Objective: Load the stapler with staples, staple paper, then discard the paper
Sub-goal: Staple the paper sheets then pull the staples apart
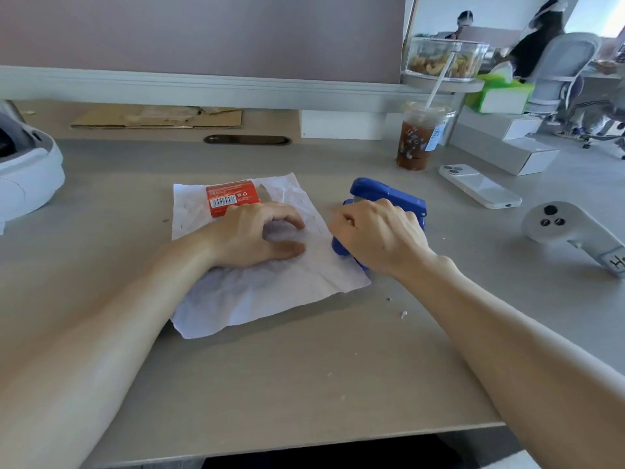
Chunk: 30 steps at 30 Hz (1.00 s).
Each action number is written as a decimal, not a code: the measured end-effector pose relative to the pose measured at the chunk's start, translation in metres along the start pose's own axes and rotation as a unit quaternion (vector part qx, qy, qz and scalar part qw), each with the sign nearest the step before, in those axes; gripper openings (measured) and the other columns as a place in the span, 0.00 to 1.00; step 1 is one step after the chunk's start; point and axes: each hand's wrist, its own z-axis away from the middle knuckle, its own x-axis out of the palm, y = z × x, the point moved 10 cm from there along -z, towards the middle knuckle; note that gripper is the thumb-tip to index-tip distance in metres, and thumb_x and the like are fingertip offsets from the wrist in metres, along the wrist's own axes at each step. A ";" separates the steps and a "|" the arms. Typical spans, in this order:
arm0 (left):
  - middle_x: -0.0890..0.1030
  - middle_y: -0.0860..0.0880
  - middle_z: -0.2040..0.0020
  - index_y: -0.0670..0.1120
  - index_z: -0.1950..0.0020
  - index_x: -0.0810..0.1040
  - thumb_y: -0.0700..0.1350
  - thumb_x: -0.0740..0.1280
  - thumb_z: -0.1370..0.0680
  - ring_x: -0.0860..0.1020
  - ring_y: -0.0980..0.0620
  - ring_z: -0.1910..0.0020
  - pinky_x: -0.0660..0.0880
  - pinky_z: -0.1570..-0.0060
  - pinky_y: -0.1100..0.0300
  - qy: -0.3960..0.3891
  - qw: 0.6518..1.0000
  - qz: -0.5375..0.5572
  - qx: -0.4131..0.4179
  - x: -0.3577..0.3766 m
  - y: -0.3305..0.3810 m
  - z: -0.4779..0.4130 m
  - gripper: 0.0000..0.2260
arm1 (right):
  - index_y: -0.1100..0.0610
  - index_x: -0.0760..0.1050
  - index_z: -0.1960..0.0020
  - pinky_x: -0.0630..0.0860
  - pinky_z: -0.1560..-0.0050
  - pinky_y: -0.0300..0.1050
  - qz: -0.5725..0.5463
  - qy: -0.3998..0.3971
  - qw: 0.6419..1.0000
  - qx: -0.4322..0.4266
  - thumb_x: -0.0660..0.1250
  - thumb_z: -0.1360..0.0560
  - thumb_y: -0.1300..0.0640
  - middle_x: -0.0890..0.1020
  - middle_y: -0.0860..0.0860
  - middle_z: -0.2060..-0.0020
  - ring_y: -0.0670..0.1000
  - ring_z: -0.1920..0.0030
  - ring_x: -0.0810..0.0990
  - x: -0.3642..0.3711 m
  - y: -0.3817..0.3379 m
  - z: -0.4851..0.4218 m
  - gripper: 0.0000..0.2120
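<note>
A person seated at a grey table [304, 384] works with both bare hands over a crumpled white paper [270, 292] that lies flat at the centre. The left hand [252, 235] rests on the sheet, its fingers loosely arched and its fingertips and thumb touching the paper, grasping nothing. The right hand [378, 235] is clenched around a blue stapler [385, 192], which stands at the paper's right edge with its near end over the sheet. Whether the paper sits inside the stapler cannot be told, as the hand covers it. An orange staple box [230, 196] with a barcode label lies on the far part of the paper, just beyond the left hand's knuckles.

A few small scraps [403, 314] dot the table near the paper's right corner. Farther right lie a white phone [480, 186], face down, and a white controller [561, 225]. An iced drink [417, 143] with a straw stands behind the stapler, beside long white boxes [507, 147]. A white headset [23, 174] sits at the left edge, and flattened cardboard [155, 117] lies along the back under a partition. A glass container [443, 59] of food rests on a raised shelf. Two people sit in the background.
</note>
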 end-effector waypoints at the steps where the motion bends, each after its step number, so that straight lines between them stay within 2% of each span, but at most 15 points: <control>1: 0.78 0.58 0.37 0.54 0.39 0.79 0.56 0.72 0.26 0.75 0.58 0.37 0.73 0.37 0.57 -0.001 1.000 0.003 0.001 0.000 0.001 0.000 0.17 | 0.55 0.67 0.73 0.60 0.72 0.43 -0.016 0.004 1.000 0.013 0.57 0.27 0.54 0.73 0.48 0.74 0.53 0.71 0.71 -0.003 0.006 -0.001 0.16; 4: 0.78 0.58 0.37 0.54 0.39 0.79 0.57 0.72 0.27 0.74 0.59 0.37 0.72 0.37 0.58 -0.008 1.000 0.005 0.004 0.001 0.000 0.001 0.18 | 0.55 0.73 0.72 0.69 0.68 0.45 -0.033 0.021 0.998 0.039 0.56 0.27 0.53 0.78 0.49 0.71 0.54 0.67 0.76 -0.012 0.023 -0.001 0.17; 6: 0.77 0.60 0.37 0.55 0.39 0.79 0.58 0.72 0.28 0.74 0.60 0.37 0.72 0.36 0.58 -0.011 1.000 0.009 0.002 0.001 -0.002 0.001 0.18 | 0.50 0.77 0.72 0.66 0.68 0.45 -0.025 0.029 0.998 0.055 0.56 0.28 0.52 0.78 0.50 0.68 0.55 0.65 0.76 -0.018 0.038 -0.001 0.17; 9: 0.77 0.61 0.37 0.56 0.40 0.79 0.59 0.72 0.28 0.73 0.61 0.36 0.71 0.34 0.56 -0.011 1.000 0.011 -0.003 0.002 -0.005 0.000 0.19 | 0.44 0.77 0.74 0.64 0.68 0.45 -0.047 0.050 0.993 0.091 0.58 0.32 0.51 0.76 0.51 0.70 0.56 0.67 0.75 -0.030 0.063 -0.003 0.15; 12: 0.77 0.61 0.37 0.56 0.39 0.78 0.59 0.72 0.28 0.73 0.60 0.36 0.70 0.33 0.55 -0.014 1.000 0.016 -0.001 0.002 -0.005 0.000 0.19 | 0.52 0.76 0.75 0.64 0.69 0.43 -0.045 0.082 0.987 0.133 0.61 0.33 0.52 0.74 0.52 0.74 0.57 0.69 0.74 -0.041 0.079 -0.010 0.13; 14: 0.76 0.61 0.36 0.56 0.39 0.78 0.60 0.72 0.28 0.73 0.59 0.36 0.70 0.33 0.54 -0.013 1.000 0.007 -0.003 0.002 -0.004 0.001 0.19 | 0.55 0.74 0.72 0.65 0.69 0.43 0.012 0.093 0.989 0.116 0.61 0.32 0.53 0.74 0.52 0.73 0.58 0.69 0.74 -0.045 0.071 -0.020 0.12; 16: 0.76 0.60 0.36 0.57 0.39 0.78 0.61 0.71 0.28 0.73 0.57 0.36 0.70 0.33 0.53 -0.018 1.000 -0.002 -0.009 0.002 -0.003 0.001 0.19 | 0.54 0.78 0.66 0.73 0.66 0.46 0.051 0.112 0.990 0.068 0.63 0.32 0.55 0.79 0.53 0.69 0.59 0.65 0.78 -0.053 0.049 -0.029 0.07; 18: 0.77 0.60 0.36 0.58 0.39 0.77 0.62 0.70 0.28 0.73 0.57 0.36 0.69 0.34 0.53 -0.025 1.000 -0.005 -0.007 0.002 -0.001 0.002 0.19 | 0.51 0.81 0.62 0.79 0.61 0.48 0.000 0.118 0.993 0.022 0.65 0.33 0.55 0.82 0.50 0.66 0.57 0.63 0.80 -0.053 0.024 -0.032 0.06; 21: 0.77 0.60 0.37 0.57 0.39 0.77 0.62 0.70 0.27 0.73 0.58 0.37 0.69 0.35 0.57 -0.029 0.999 -0.013 -0.014 0.001 0.000 0.001 0.19 | 0.51 0.82 0.60 0.78 0.61 0.43 -0.091 0.058 0.994 -0.009 0.65 0.30 0.55 0.80 0.45 0.69 0.51 0.62 0.80 -0.034 -0.003 -0.029 0.07; 23: 0.78 0.61 0.40 0.57 0.40 0.78 0.60 0.71 0.28 0.74 0.59 0.40 0.70 0.38 0.59 -0.016 1.000 -0.012 -0.019 -0.001 0.000 0.001 0.18 | 0.50 0.82 0.56 0.80 0.61 0.45 -0.139 -0.010 0.990 0.001 0.65 0.28 0.57 0.79 0.45 0.71 0.50 0.65 0.81 -0.020 -0.007 -0.023 0.08; 26: 0.80 0.61 0.45 0.56 0.43 0.79 0.60 0.73 0.30 0.76 0.62 0.44 0.73 0.43 0.60 0.013 1.000 -0.016 -0.002 -0.007 0.001 0.001 0.18 | 0.50 0.82 0.51 0.84 0.58 0.48 -0.268 -0.126 0.954 0.046 0.65 0.26 0.61 0.75 0.47 0.69 0.48 0.66 0.78 0.005 -0.002 -0.013 0.10; 30: 0.80 0.60 0.49 0.55 0.46 0.79 0.61 0.73 0.31 0.77 0.60 0.49 0.73 0.50 0.65 0.037 0.998 -0.034 0.042 -0.011 0.011 0.001 0.18 | 0.53 0.81 0.48 0.84 0.54 0.48 -0.340 -0.201 0.916 0.070 0.67 0.27 0.67 0.67 0.50 0.65 0.46 0.65 0.69 0.021 0.003 -0.001 0.13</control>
